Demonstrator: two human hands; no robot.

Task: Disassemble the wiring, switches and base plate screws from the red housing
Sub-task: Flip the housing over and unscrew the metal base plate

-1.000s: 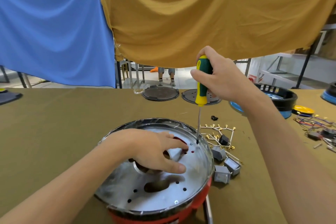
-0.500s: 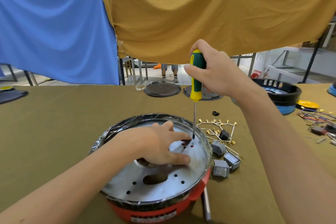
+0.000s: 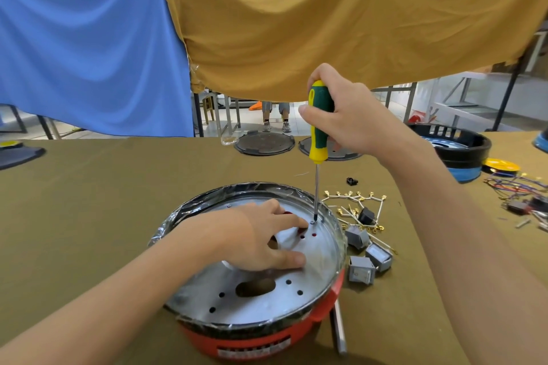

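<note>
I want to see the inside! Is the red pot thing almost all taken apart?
Partly. Done: grey switches and white wiring already lie loose on the table. In hand: the right hand sets a screwdriver on a screw in the silver base plate while the left hand steadies it. Left: the plate still sits on the red housing.

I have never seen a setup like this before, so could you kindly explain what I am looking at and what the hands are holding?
There is no machine here: a person wears a camera on the head, looking down at their own hands. The right hand grips a green and yellow screwdriver, its tip set on a screw in the silver base plate of a red housing. The left hand rests flat on the plate, steadying it. On the olive table, right of the housing, lie grey switches and white wiring with gold terminals, apparently already removed.
</note>
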